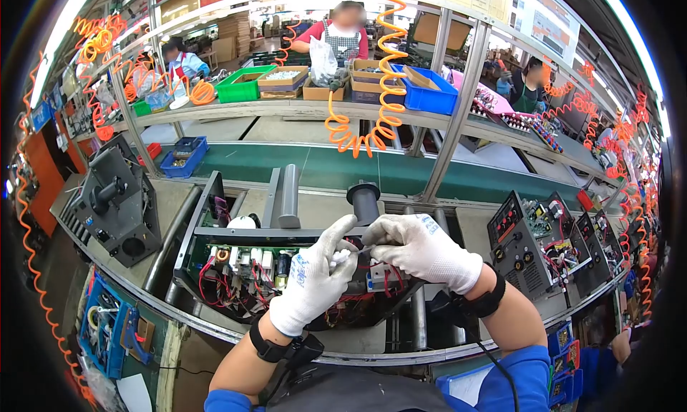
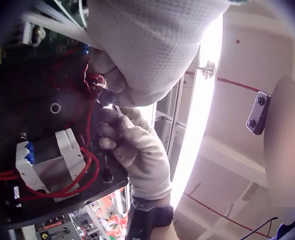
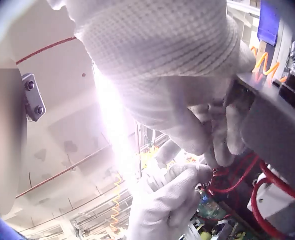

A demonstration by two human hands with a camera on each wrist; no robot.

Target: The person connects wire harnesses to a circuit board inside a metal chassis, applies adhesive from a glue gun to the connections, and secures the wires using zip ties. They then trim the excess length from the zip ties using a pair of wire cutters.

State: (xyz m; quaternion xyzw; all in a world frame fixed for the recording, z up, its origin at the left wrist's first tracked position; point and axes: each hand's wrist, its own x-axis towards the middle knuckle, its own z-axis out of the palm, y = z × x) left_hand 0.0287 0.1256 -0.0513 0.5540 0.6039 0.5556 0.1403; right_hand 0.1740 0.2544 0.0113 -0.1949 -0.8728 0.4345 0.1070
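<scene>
Between the gloved fingertips, over the open unit (image 1: 272,235), sits a red wire bundle (image 2: 96,82), touching the left hand (image 1: 309,279), whose curled fingers pinch it. Just beside it, the right hand (image 1: 422,249) pinches a thin white strip (image 2: 118,110). Fingers cover much of the bundle; the strip's ends are hard to make out. Beyond stands a dark spool (image 1: 366,203), its base partly hidden.

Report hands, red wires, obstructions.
Left hand grips white strips; right hand pinches thin pale strip. Red wires bunched at the hands, open chassis below. Hands partly hide wires in head view.
</scene>
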